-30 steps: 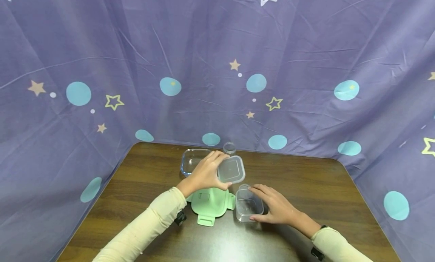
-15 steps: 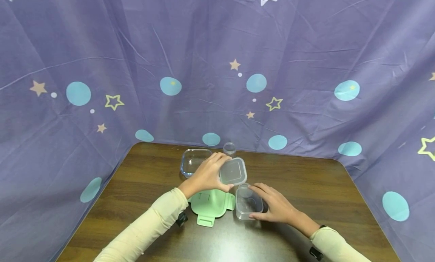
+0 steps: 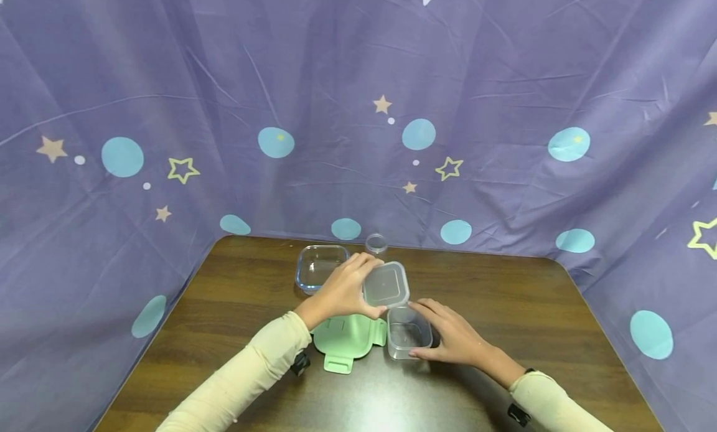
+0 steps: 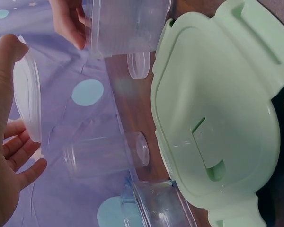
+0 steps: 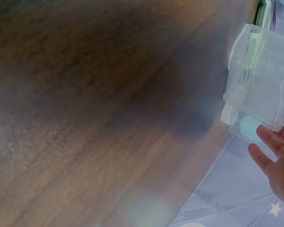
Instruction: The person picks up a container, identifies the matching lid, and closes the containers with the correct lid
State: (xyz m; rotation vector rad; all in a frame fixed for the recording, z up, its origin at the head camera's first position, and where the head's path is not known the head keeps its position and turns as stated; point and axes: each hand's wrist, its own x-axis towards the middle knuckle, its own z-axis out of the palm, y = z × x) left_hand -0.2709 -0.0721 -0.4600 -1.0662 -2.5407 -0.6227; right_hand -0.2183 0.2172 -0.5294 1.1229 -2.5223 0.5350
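My left hand grips a translucent square lid by its left side, thumb at the near edge and fingers at the far edge. The lid is tilted and hangs above the far side of a clear square plastic container. That container stands on the table, its top uncovered. My right hand holds it from the right, thumb at the near corner and fingertips at the far corner. Left of the container lies a green clip lid, partly hidden below my left hand in the head view.
Behind my left hand stands a clear glass dish. A clear round jar is at the table's back edge. In the left wrist view, a small round clear lid or cap shows beside the container. A purple curtain encloses the wooden table.
My left hand has brought the square lid slightly right and nearer, closer to the container's far rim. The right hand has stayed at the container.
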